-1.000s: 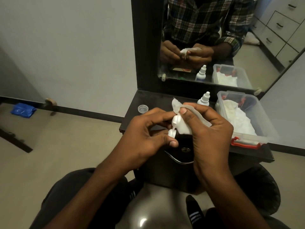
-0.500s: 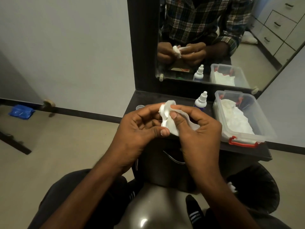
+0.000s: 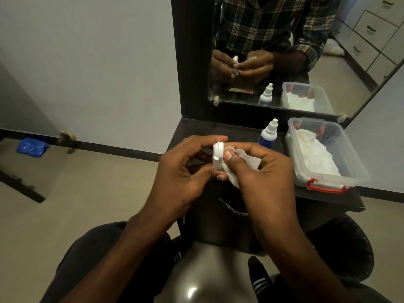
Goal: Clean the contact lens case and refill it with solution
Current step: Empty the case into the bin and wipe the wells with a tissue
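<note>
While the left hand [image 3: 183, 171] pinches the white contact lens case [image 3: 218, 155] between thumb below and fingers above, the right hand [image 3: 260, 171] grasps a crumpled white tissue [image 3: 244, 159] and presses it with the thumb against the case's right face. The step in hand looks like wiping the case dry, so solution should not go in yet.

To do it well, I would judge that the left pinch should stay at the case's two ends, leaving the wells free for the tissue. The right thumb should push a fold of tissue into each well and twist, not merely rub the flat outside. A light pinch risks the smooth plastic slipping down toward the floor.

The case sits in front of the solution bottle [image 3: 268, 134], nearer the person and to its left, held in the air over the front edge of the dark vanity shelf [image 3: 218, 130]. Its long axis runs nearly upright, top end tipped slightly away from the person, with a thin edge turned toward the camera. Which face carries the open wells I cannot tell.

Right of the bottle stands a clear lidded box [image 3: 349, 165] with a red clasp, holding more white tissue.
</note>
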